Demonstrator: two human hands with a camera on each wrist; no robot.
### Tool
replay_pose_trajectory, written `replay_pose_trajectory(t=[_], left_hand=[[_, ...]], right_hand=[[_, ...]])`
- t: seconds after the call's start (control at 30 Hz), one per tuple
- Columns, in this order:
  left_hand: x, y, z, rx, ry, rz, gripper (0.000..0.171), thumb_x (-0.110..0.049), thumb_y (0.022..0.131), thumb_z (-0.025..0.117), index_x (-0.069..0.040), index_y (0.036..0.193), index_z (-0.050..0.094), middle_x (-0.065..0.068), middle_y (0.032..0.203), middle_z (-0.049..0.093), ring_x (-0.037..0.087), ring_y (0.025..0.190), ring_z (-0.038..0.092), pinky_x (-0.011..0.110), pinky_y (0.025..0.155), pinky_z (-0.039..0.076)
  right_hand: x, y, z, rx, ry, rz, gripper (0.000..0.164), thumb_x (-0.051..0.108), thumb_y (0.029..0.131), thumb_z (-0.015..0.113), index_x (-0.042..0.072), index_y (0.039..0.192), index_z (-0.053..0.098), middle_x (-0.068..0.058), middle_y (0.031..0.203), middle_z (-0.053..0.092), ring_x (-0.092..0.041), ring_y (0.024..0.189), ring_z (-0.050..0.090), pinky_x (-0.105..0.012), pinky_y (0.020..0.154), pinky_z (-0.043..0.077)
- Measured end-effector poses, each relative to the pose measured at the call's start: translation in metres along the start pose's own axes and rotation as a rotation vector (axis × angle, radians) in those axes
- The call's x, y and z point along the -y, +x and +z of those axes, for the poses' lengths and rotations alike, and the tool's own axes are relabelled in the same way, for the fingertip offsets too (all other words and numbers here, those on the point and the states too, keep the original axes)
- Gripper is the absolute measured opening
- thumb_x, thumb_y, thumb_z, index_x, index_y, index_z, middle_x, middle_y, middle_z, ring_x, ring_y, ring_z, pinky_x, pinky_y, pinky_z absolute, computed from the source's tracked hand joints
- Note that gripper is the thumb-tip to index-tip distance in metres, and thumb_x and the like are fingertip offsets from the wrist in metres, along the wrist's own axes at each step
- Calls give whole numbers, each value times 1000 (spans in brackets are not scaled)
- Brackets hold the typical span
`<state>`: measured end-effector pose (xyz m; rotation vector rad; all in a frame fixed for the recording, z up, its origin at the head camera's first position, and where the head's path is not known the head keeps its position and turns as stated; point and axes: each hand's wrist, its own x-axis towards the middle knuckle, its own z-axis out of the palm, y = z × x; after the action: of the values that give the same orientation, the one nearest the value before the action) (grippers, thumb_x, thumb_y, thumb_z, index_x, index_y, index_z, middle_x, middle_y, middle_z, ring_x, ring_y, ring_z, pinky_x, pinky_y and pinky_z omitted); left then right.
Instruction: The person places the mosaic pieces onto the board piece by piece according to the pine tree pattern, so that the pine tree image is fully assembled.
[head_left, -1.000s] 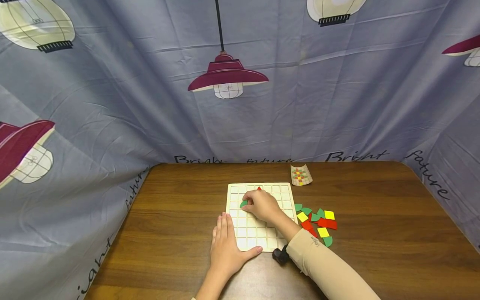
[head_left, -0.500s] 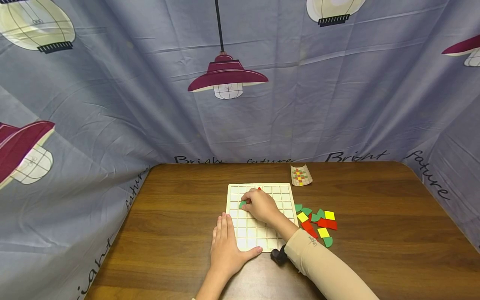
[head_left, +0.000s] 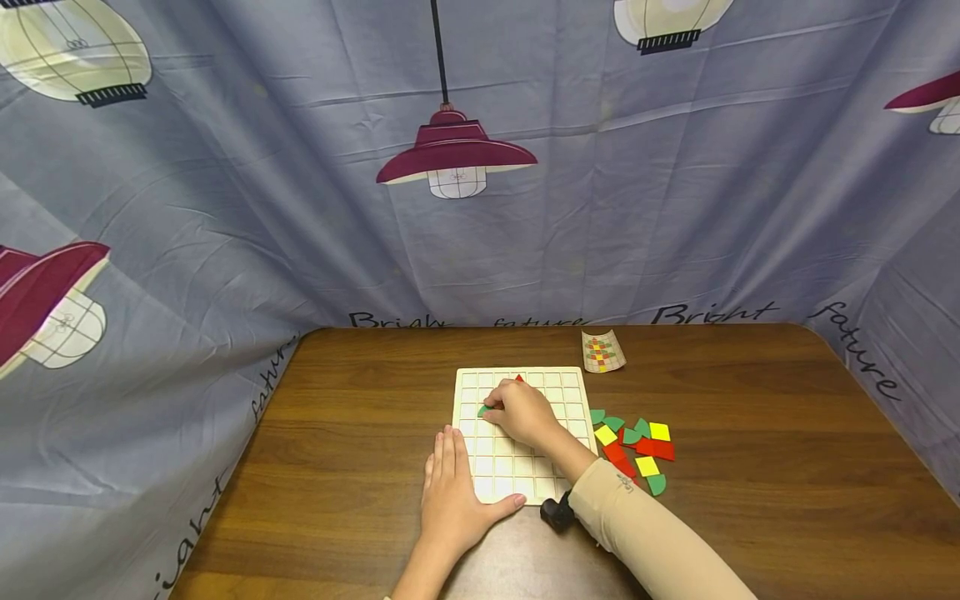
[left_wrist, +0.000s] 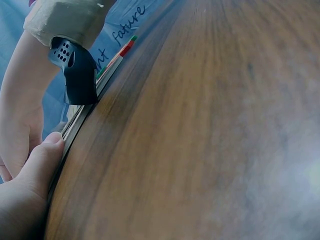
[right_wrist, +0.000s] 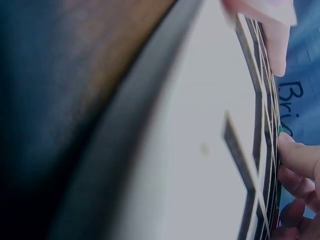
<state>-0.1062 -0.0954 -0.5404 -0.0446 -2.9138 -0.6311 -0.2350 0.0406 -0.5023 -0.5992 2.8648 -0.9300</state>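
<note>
A pale square grid board (head_left: 504, 467) lies on the wooden table in the head view. My left hand (head_left: 452, 508) rests along its left edge with straight fingers, its thumb spread against the front edge. Over the upper left of the board, my right hand (head_left: 527, 414) pinches a green quarter-circle tile (head_left: 482, 412) between thumb and fingers. The tile is mostly covered by the fingertips. Just beyond the knuckles shows the tip of a red triangle tile (head_left: 519, 378). In the right wrist view, the right fingers (right_wrist: 300, 162) are at the board's far side with a sliver of green beside them.
Right of the board lie several loose tiles: green quarter-circles (head_left: 656, 484), yellow squares (head_left: 647, 466) and red ones (head_left: 663, 450). A small pattern card (head_left: 602, 352) with a coloured design lies behind them. A curtain (head_left: 480, 250) hangs past the table's back edge.
My right hand has shifted the green tile very slightly left and toward me on the board. The left hand stays in place.
</note>
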Motion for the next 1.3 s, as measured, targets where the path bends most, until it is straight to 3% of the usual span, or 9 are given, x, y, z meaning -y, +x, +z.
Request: replay_pose_trajectory(t=[0.2,0.53,0.77,1.0,1.3], left_hand=[[0,0,0,1,0,-1,135,-88,65,62,5,155,23,24,162,23,37,152,22,52,122,24],[-1,0,-1,8,8,-8,136,-88,64,62,5,155,23,24,162,23,37,152,21,52,122,23],[-2,0,-2,14,6,-10,135,-88,64,62,5,155,23,24,162,22,37,152,21,52,122,23],[-1,1,-1,21,3,-12,136,-88,65,61,6,155,22,25,162,21,38,152,21,53,122,23],[-1,1,0,-1,7,-10,137,-89,63,62,6,154,23,25,162,23,38,152,22,52,122,24]], right_hand=[[1,-1,-1,-1,1,-5,17,22,85,78,12,98,78,5,88,68,-7,74,60,-25,68,51],[3,-4,-4,-8,-28,11,15,21,85,78,14,98,80,2,99,73,-19,94,71,-38,81,58],[5,-9,-10,3,-46,-23,11,18,84,78,14,94,80,2,97,74,-16,89,70,-36,78,58],[0,-17,-21,33,-31,-50,15,21,86,77,16,100,78,4,97,74,-11,86,67,-35,77,57],[-16,-35,-50,11,-19,-6,21,22,88,75,15,107,76,8,87,69,-8,65,53,-27,60,45]])
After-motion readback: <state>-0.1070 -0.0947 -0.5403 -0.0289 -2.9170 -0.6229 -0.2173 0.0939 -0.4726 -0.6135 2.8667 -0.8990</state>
